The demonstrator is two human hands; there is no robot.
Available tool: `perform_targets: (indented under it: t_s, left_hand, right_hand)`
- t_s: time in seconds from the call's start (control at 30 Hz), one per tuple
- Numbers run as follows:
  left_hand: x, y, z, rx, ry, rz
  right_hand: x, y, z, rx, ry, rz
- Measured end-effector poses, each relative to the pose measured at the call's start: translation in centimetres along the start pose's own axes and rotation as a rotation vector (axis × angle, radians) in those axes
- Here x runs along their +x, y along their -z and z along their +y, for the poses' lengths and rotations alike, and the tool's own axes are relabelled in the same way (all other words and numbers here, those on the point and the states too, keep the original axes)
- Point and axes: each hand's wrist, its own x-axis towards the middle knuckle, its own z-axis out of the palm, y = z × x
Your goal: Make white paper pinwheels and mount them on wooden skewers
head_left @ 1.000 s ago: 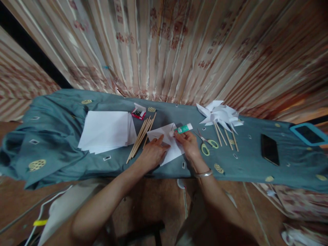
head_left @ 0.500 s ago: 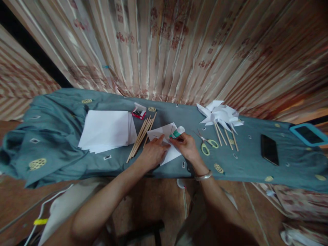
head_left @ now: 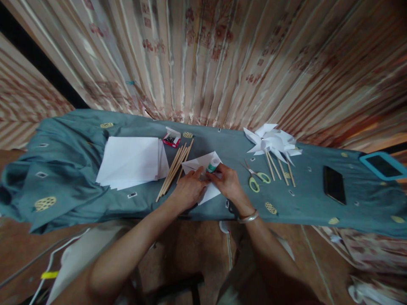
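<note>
Glue stick (head_left: 212,165) gripped in right hand (head_left: 228,181), tilted over paper (head_left: 210,193) lying at eight o'clock from pinwheels (head_left: 270,140), outstretched left hand (head_left: 190,189) pinning it; looks like gluing step, next move seemingly calls for steady paper, controlled dabbing, contact unclear.

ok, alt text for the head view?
Right hand holds a green-and-white tube over a paper sheet; left hand rests on the sheet. On the blue-green cloth, wooden sticks and stacked paper lie left, scissors and paper pinwheels right.
</note>
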Motion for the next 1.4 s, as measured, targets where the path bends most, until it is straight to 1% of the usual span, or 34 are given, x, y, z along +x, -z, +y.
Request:
perform_targets:
  t_s: [0.1, 0.17, 0.2, 0.27, 0.33, 0.4, 0.47, 0.53, 0.6, 0.63, 0.67, 0.73, 0.77, 0.8, 0.87, 0.97, 1.03, 1.07, 1.17, 1.27, 1.33, 1.4]
  left_hand:
    - [0.0, 0.0, 0.0, -0.017, 0.004, 0.016]
    - [0.0, 0.0, 0.0, -0.022, 0.005, 0.02]
    - [0.0, 0.1, 0.0, -0.021, 0.001, 0.022]
    - [0.0, 0.1, -0.1, -0.013, -0.012, 0.019]
    - [0.0, 0.1, -0.1, -0.003, -0.01, 0.01]
    - [0.0, 0.0, -0.1, 0.005, 0.002, 0.002]
    - [-0.1, -0.1, -0.2, -0.005, 0.007, 0.0]
    - [-0.3, -0.1, -0.3, -0.067, 0.004, 0.024]
    - [-0.5, -0.2, -0.7, -0.218, 0.007, 0.101]
    - [-0.5, -0.1, -1.0, -0.335, 0.029, 0.163]
    - [-0.5, -0.1, -1.3, -0.479, 0.069, 0.234]
    - [-0.3, 0.0, -2.0, -0.814, 0.194, 0.381]
    - [-0.2, 0.2, -2.3, -0.979, 0.251, 0.432]
    - [0.0, 0.3, -2.6, -1.127, 0.295, 0.464]
    - [0.2, 0.6, -3.0, -1.349, 0.323, 0.476]
    - [0.3, 0.8, -2.9, -1.528, 0.293, 0.464]
    - [0.2, 0.8, -2.8, -1.526, 0.257, 0.488]
    - [0.0, 0.7, -2.7, -1.475, 0.241, 0.504]
    - [-0.3, 0.3, -2.7, -1.18, 0.195, 0.536]
    - [-0.6, -0.3, -3.0, -0.919, 0.13, 0.531]
    - [-0.7, -0.6, -3.1, -0.857, 0.097, 0.527]
    - [-0.7, -0.8, -3.2, -0.874, 0.085, 0.522]
  right_hand:
    - [0.2, 0.5, 0.0, -0.039, 0.029, -0.034]
    - [0.5, 0.9, 0.3, 0.0, 0.023, -0.065]
    - [0.7, 1.1, 0.5, 0.055, 0.001, -0.077]
    - [1.0, 1.4, 1.0, 0.269, -0.082, -0.073]
    - [1.2, 1.6, 1.4, 0.551, -0.169, -0.025]
    - [1.2, 1.9, 1.6, 0.779, -0.214, 0.037]
    - [1.2, 2.2, 1.4, 0.943, -0.246, 0.087]
    - [1.1, 2.5, 1.1, 1.097, -0.294, 0.117]
    - [1.0, 2.7, 0.8, 1.202, -0.33, 0.133]
    - [1.0, 2.8, 0.7, 1.226, -0.337, 0.137]
    - [1.0, 2.8, 0.6, 1.242, -0.342, 0.135]
    - [0.9, 2.7, 0.3, 1.28, -0.348, 0.107]
    - [0.8, 2.6, 0.1, 1.312, -0.352, 0.084]
    - [0.8, 2.4, -0.2, 1.35, -0.356, 0.055]
    - [0.6, 1.8, -0.8, 1.423, -0.365, 0.004]
    - [0.5, 1.0, -1.9, 1.476, -0.373, -0.034]
    - [0.5, 0.6, -2.5, 1.504, -0.367, -0.032]
    - [0.6, 0.4, -2.6, 1.522, -0.363, -0.024]
    - [0.9, 0.2, -2.9, 1.55, -0.354, 0.004]
    - [1.0, 0.0, -3.1, 1.508, -0.339, -0.003]
    - [0.9, -0.2, -3.2, 1.483, -0.333, -0.012]
    - [0.8, -0.3, -3.4, 1.472, -0.332, -0.01]
